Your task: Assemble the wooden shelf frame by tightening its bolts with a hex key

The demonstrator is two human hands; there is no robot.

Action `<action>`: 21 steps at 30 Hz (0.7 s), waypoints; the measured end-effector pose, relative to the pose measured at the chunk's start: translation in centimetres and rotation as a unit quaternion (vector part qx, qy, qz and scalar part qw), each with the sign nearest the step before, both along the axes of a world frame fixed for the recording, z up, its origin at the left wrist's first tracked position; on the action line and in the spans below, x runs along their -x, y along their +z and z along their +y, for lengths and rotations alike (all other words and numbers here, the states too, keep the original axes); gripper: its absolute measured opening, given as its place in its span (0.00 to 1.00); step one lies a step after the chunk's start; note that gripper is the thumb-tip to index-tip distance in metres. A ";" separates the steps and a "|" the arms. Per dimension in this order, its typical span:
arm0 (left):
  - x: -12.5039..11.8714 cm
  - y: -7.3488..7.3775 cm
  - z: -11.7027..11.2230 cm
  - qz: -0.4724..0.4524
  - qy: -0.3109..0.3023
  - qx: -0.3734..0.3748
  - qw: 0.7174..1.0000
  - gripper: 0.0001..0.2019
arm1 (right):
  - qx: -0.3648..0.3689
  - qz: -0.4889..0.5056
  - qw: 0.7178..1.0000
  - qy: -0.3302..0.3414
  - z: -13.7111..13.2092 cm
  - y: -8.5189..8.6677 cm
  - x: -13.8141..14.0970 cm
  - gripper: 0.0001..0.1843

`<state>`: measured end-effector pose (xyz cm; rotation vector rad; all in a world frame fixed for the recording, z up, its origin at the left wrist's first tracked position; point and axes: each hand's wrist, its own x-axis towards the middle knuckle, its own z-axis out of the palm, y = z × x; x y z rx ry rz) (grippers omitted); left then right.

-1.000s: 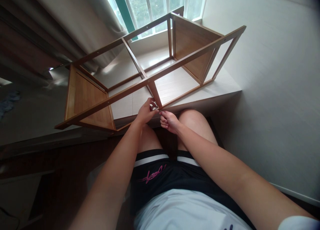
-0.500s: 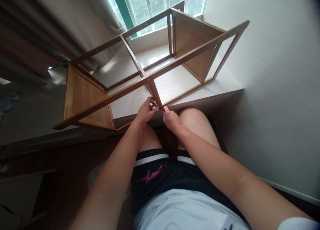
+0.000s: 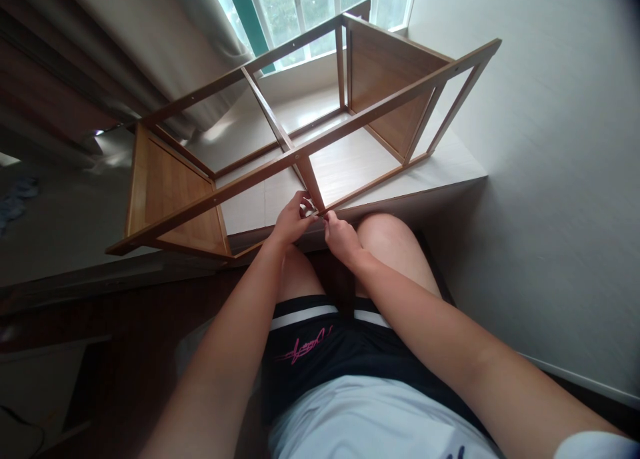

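Observation:
A wooden shelf frame (image 3: 300,154) lies on its side on a pale raised platform (image 3: 450,169), with a brown panel at each end. My left hand (image 3: 291,220) grips the near bottom rail where the middle crossbar (image 3: 310,179) meets it, fingers curled round the joint. My right hand (image 3: 341,236) is closed just right of that joint, fingertips pinched at the rail on something too small to make out. Both hands nearly touch each other above my knees.
A window (image 3: 310,12) with a grey curtain (image 3: 165,52) stands behind the frame. A white wall (image 3: 550,179) runs along the right. Dark wooden floor (image 3: 100,352) lies at the left, and my knee (image 3: 393,242) sits under the platform's edge.
My right hand has crept up and closer to the joint. The frame's view shifted slightly; my left hand has kept its grip.

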<state>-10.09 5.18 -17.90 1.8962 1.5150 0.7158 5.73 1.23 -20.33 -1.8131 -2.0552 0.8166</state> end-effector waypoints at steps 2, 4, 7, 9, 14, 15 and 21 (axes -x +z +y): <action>0.0 0.0 0.0 0.000 0.000 0.001 1.000 0.24 | -0.003 -0.008 1.000 -0.002 0.0 0.1 0.0 0.22; 0.0 0.0 0.0 0.001 0.001 0.002 1.000 0.24 | -0.006 -0.014 1.000 -0.002 0.0 0.2 0.0 0.22; 0.0 0.0 0.0 0.003 0.001 0.002 1.000 0.24 | -0.002 -0.024 1.000 0.001 0.0 0.4 0.0 0.22; 0.1 0.0 0.0 0.003 -0.002 0.001 1.000 0.24 | 0.004 -0.031 0.999 0.006 0.0 0.5 0.0 0.22; 0.0 -0.1 0.1 0.002 -0.003 0.002 1.000 0.25 | 0.007 -0.040 0.999 -0.002 -0.1 0.7 0.3 0.22; 0.0 -0.1 0.1 0.001 -0.002 0.001 1.000 0.25 | 0.008 -0.039 0.999 -0.006 -0.1 0.7 0.3 0.22; 0.0 0.0 0.1 0.002 0.004 0.002 1.000 0.25 | 0.008 0.100 0.993 -0.055 0.3 -0.2 0.4 0.15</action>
